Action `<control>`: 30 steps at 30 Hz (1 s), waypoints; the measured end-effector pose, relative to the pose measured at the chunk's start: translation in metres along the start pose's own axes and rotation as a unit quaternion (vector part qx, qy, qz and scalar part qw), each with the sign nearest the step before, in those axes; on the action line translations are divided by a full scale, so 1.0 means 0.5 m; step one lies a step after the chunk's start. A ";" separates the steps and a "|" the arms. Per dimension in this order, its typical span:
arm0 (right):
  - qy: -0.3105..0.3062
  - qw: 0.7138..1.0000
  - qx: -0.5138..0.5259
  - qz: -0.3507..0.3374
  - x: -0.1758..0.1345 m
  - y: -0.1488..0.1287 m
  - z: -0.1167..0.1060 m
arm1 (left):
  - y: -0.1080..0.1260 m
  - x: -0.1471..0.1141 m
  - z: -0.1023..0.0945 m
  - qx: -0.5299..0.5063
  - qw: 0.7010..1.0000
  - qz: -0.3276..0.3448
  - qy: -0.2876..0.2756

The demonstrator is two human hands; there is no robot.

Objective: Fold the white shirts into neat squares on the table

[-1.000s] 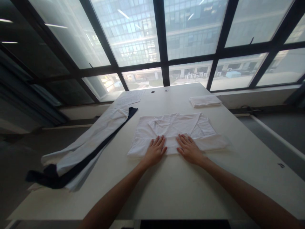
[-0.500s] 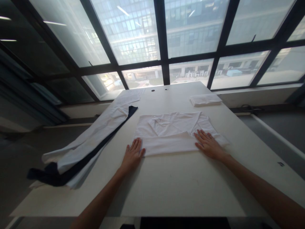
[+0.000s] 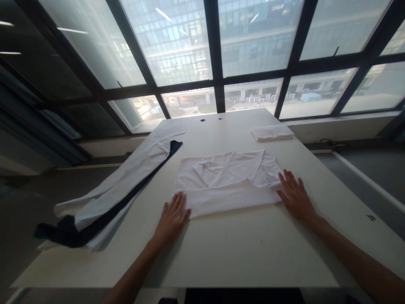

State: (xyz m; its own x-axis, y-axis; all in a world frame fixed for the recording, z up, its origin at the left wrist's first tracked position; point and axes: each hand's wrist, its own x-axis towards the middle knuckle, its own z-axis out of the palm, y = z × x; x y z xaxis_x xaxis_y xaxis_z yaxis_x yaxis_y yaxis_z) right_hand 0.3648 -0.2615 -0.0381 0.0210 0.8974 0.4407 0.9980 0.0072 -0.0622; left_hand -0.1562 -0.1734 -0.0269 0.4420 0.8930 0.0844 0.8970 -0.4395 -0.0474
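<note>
A white shirt (image 3: 218, 196) lies flat in front of me, its near side folded over into a long band and its upper part wrinkled. My left hand (image 3: 173, 213) rests on the near left corner of the band, fingers stretched out and palm down. At the right end of the same band, my right hand (image 3: 295, 198) lies with its fingers spread, the fingertips touching the cloth's edge. Neither hand grips the fabric.
White and dark navy garments (image 3: 126, 185) lie in a long heap on the left, hanging over the table's (image 3: 240, 253) edge. A folded white cloth (image 3: 272, 132) sits at the far right. Paper sheets (image 3: 171, 128) lie at the far left, before large windows.
My right hand has slid right to the shirt's end. My left hand has moved slightly left and nearer, and the shirt has shifted a little that way, its band now slanting.
</note>
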 end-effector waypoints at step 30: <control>-0.088 0.993 0.037 -0.072 -0.084 0.009 -0.005 | 0.072 0.034 -0.024 -0.082 0.991 0.101 -0.026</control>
State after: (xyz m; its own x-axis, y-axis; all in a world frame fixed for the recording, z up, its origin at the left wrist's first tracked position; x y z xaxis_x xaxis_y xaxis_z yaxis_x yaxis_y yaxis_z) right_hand 0.3688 -0.3000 -0.0548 -0.1396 0.9479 0.2863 0.9826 0.1683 -0.0783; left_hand -0.1164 -0.1751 -0.0152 0.6153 0.7873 0.0388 0.7811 -0.6156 0.1047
